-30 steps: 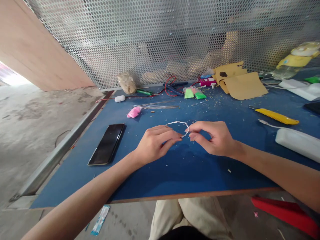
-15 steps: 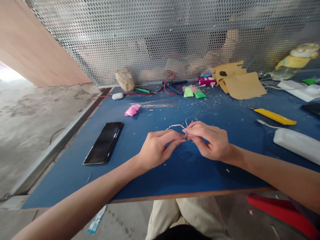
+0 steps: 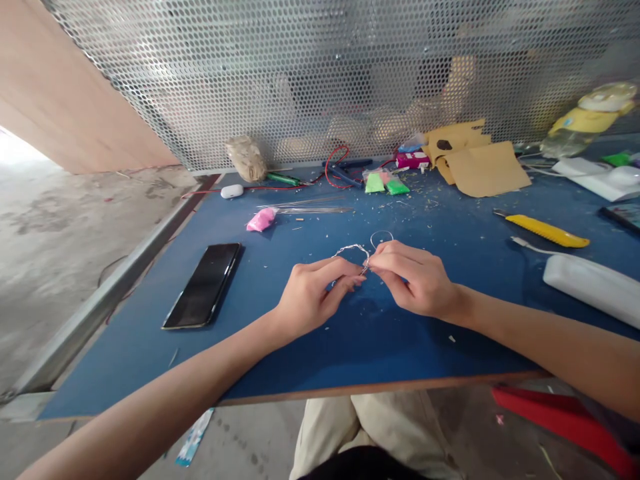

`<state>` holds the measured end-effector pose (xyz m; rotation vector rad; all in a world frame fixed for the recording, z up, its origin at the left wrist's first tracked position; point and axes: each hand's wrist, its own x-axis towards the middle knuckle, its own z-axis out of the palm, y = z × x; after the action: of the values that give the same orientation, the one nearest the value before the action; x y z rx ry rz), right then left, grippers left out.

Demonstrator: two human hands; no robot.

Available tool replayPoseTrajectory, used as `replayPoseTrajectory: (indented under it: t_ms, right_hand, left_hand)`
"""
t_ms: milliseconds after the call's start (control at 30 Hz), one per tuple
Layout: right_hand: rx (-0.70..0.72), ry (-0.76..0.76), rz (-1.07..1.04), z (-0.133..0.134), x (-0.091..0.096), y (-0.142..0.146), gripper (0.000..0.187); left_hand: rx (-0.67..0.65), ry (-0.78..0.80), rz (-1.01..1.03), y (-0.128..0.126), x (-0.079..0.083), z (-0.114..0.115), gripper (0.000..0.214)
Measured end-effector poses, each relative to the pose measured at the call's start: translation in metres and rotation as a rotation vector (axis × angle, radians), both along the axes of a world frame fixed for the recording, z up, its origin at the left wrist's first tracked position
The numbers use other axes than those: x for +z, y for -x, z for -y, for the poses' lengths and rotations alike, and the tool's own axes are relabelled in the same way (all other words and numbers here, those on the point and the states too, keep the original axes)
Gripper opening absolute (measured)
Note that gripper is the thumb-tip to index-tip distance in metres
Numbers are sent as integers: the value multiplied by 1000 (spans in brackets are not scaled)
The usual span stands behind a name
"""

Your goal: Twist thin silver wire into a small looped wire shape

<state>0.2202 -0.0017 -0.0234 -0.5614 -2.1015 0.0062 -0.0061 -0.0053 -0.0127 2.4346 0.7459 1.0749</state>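
Note:
Over the middle of a blue table, my left hand [image 3: 315, 291] pinches a thin silvery twisted wire [image 3: 353, 247] between thumb and fingers. The wire arches up from that hand in a loop and comes back to the fingertips. My right hand [image 3: 417, 277] is close beside it, its thumb and forefinger closed on the same wire where the strands cross. A fine loose end curls up above the right fingers. Both sets of fingertips nearly meet, and they hide part of the wire.
A black phone [image 3: 203, 285] lies to the left. Behind are a pink packet [image 3: 261, 219], several straight wires [image 3: 315, 207], pliers [image 3: 345, 175] and coloured packets [image 3: 386, 182]. At right are a yellow utility knife [image 3: 547, 230], a white device [image 3: 590, 288] and brown paper [image 3: 493, 170].
The fingertips have drawn slightly apart, and more of the wire loop shows above my left hand. Both hands still pinch the wire. The whole view has shifted a little.

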Motion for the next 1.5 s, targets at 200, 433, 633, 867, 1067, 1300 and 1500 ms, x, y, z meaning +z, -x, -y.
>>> replayPoseTrajectory:
  t_ms: [200, 433, 633, 867, 1067, 1300, 1500]
  right_hand:
    - [65, 502, -173, 0, 2, 6, 16]
    - [255, 1110, -564, -11, 1, 13, 23]
    - [430, 1466, -716, -26, 4, 6, 24]
    - [374, 1469, -727, -27, 17, -2, 24]
    - [312, 1406, -687, -30, 32, -22, 19]
    - [254, 1313, -872, 15, 38, -62, 9]
    - [248, 1191, -1014, 71, 28, -60, 7]
  left_hand:
    - [50, -21, -54, 6, 8, -20, 9]
    - [107, -38, -84, 14, 16, -39, 13]
    - [31, -106, -99, 7, 20, -37, 15]
    - [35, -256, -139, 28, 52, -19, 23]
    - [284, -168, -117, 90, 50, 45, 14]
    - [429, 125, -76, 136, -6, 125, 13]
    - [192, 167, -244, 110, 19, 116, 15]
